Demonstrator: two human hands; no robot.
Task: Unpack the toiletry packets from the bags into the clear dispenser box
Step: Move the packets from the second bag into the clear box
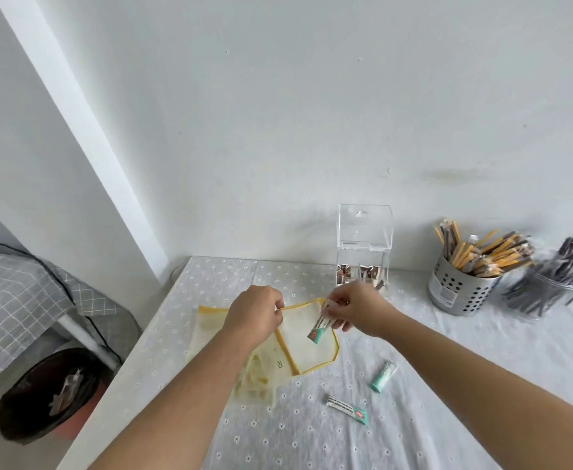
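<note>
My left hand [256,313] pinches the top edge of a translucent bag with a yellow border [308,347], held lifted above the table. My right hand [352,308] grips a white and teal toiletry packet [319,329] by its upper end, just at the bag's open side. Two more packets lie on the tablecloth: one teal [384,376], one white and teal [347,409]. More yellow-edged bags [258,374] lie flat under my left forearm. The clear dispenser box [364,247] stands against the wall with its lid up and a few dark packets in the bottom.
A perforated metal holder [456,290] full of wrapped yellow sticks and a clear cup [546,293] of dark sticks stand at the right by the wall. Left of the table's edge sit a black bin [46,398] and a checked grey cloth [14,300].
</note>
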